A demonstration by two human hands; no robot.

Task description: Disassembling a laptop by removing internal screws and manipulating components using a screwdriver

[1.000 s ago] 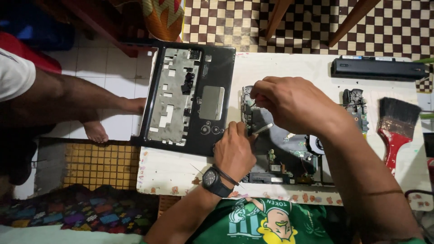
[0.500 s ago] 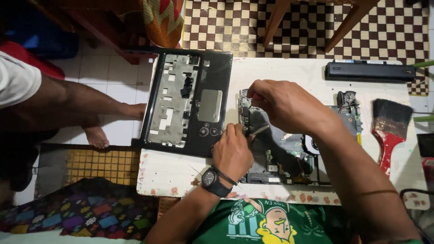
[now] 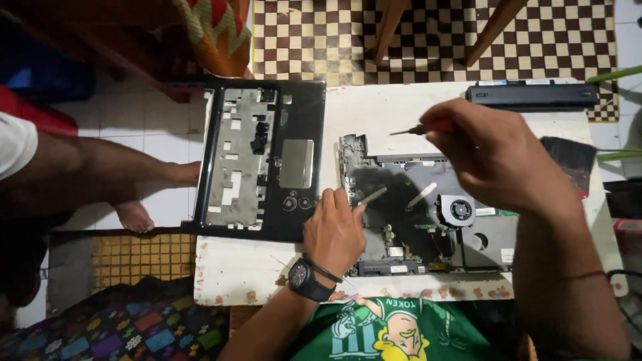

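Observation:
An opened laptop base (image 3: 414,194) with a round fan (image 3: 459,210) and circuit boards lies on a small white table (image 3: 267,271). My left hand (image 3: 334,230), a black watch on its wrist, rests on the base's left part and pinches a thin silver tool (image 3: 372,195). My right hand (image 3: 491,154) is raised above the base's back edge, fingers closed on a red-handled screwdriver (image 3: 418,128) whose tip points left. The removed black palmrest cover (image 3: 261,160) lies on the table's left side, hanging over the edge.
A long black battery (image 3: 531,95) lies at the table's back right, a paintbrush (image 3: 568,157) at the right edge. Another person's bare leg and foot (image 3: 134,214) rest on the tiled floor at left. Wooden chair legs (image 3: 388,30) stand on a checkered mat beyond.
My right hand has lifted off the laptop base and moved right and back with the screwdriver. The fan and boards it covered now show. My left hand stays put.

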